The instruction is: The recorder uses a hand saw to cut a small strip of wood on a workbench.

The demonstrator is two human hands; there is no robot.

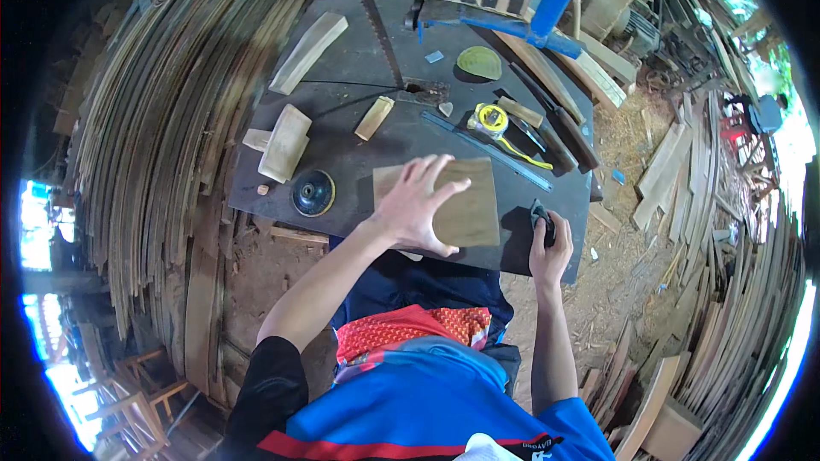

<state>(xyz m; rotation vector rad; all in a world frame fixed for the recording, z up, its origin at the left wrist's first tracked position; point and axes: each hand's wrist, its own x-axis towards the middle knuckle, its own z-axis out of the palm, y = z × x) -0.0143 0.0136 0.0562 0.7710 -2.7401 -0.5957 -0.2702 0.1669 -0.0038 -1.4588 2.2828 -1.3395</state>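
Observation:
A square, flat wooden board [474, 213] lies at the near edge of the dark table [342, 132]. Above it my left hand [412, 205] is spread wide, fingers apart; whether it touches the wood I cannot tell. To the right of the board, my right hand [553, 248] pinches a small, dark, crumpled-looking piece [538, 212] at the table's near right part. What that piece is does not show clearly. Just beyond the board lies a long bluish metal ruler [487, 151], with a yellow tape measure [490, 119] past it, its tape partly out.
An upright saw blade [373, 17] runs down into the table's far middle. A round dark disc [313, 193], a small wood block [374, 118] and larger wood pieces [285, 143] lie to the left. Long-handled tools [555, 119] lie right. Stacked planks [162, 145] flank the table.

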